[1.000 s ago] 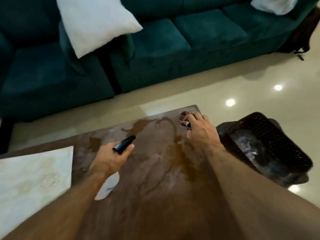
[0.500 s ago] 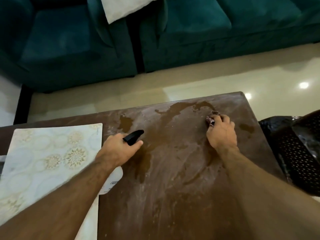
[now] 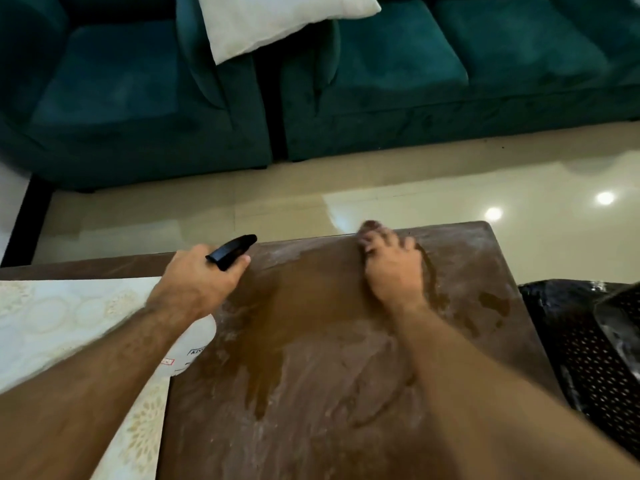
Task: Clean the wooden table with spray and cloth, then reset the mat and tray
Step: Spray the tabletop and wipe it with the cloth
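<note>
The wooden table (image 3: pixel 346 393) fills the lower middle, dusty white with darker wet streaks. My left hand (image 3: pixel 197 289) grips a spray bottle (image 3: pixel 231 252); its black nozzle sticks out above my fingers and its white body shows under my wrist. My right hand (image 3: pixel 391 268) presses a small dark cloth (image 3: pixel 369 226) onto the table near its far edge; only a bit of the cloth shows past my fingertips. A pale patterned mat (image 3: pixel 62 327) lies on the table's left part, under my left forearm.
A black perforated basket (image 3: pixel 595 358) stands off the table's right edge. Teal sofas (image 3: pixel 398 74) with a white cushion (image 3: pixel 277 19) line the far side, across a strip of glossy beige floor (image 3: pixel 519 202).
My right hand with the cloth has slid along the far edge towards the left, leaving a wiped darker band. The left hand with the bottle stays about where it was; the view has shifted.
</note>
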